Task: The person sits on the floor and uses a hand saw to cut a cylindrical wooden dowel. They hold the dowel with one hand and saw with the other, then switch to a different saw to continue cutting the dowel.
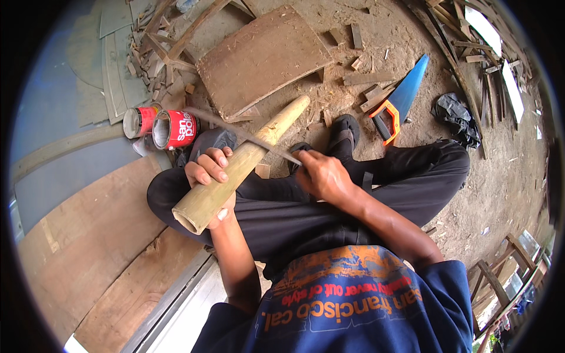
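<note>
A pale, tapering bamboo tube [229,170] lies slantwise over my lap, its hollow wide end toward me on the left. My left hand [208,167] is wrapped round its lower half, fingers over the top and thumb below. A long, narrow metal blade, perhaps a file [272,150], crosses the tube above that hand and looks slightly blurred. Closed around the blade's right end is my right hand [327,176]; any handle is hidden inside the fist. The blade's far end reaches left toward two red cans.
The red cans [174,130] stand beyond my left knee. A brown wooden board [265,59] rests ahead of my feet. Right of it lies a blue handsaw [406,88] with an orange-black handle, near a crumpled black plastic bag [458,120]. Wood offcuts [369,77] litter the ground.
</note>
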A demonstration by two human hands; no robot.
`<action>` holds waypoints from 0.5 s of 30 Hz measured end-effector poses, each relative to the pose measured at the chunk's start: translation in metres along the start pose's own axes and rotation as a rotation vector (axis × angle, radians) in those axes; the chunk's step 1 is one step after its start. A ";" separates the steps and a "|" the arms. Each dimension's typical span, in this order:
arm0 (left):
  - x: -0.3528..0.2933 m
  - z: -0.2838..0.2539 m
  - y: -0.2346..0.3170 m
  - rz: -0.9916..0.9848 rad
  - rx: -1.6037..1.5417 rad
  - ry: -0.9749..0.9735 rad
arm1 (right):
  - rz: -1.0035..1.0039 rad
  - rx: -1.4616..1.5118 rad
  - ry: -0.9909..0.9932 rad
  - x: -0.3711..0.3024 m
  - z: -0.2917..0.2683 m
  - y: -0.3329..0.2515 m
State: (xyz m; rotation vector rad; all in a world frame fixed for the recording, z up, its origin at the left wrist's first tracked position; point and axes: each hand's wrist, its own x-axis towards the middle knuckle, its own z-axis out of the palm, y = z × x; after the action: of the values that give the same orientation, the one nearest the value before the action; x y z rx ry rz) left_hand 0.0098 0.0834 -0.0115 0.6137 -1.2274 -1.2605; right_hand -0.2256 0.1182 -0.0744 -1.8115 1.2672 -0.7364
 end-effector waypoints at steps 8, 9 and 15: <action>0.002 -0.003 -0.005 0.014 -0.040 -0.063 | 0.056 0.005 0.056 -0.001 0.006 0.017; 0.001 -0.003 -0.005 0.013 -0.049 -0.050 | 0.084 -0.003 0.072 -0.002 0.012 0.027; 0.004 -0.004 -0.008 0.005 -0.056 -0.082 | 0.079 0.028 0.025 -0.005 0.014 0.030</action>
State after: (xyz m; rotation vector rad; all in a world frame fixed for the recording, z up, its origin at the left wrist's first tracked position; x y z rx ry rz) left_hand 0.0097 0.0766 -0.0181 0.5226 -1.2561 -1.3227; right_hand -0.2305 0.1208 -0.1079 -1.7241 1.3312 -0.7316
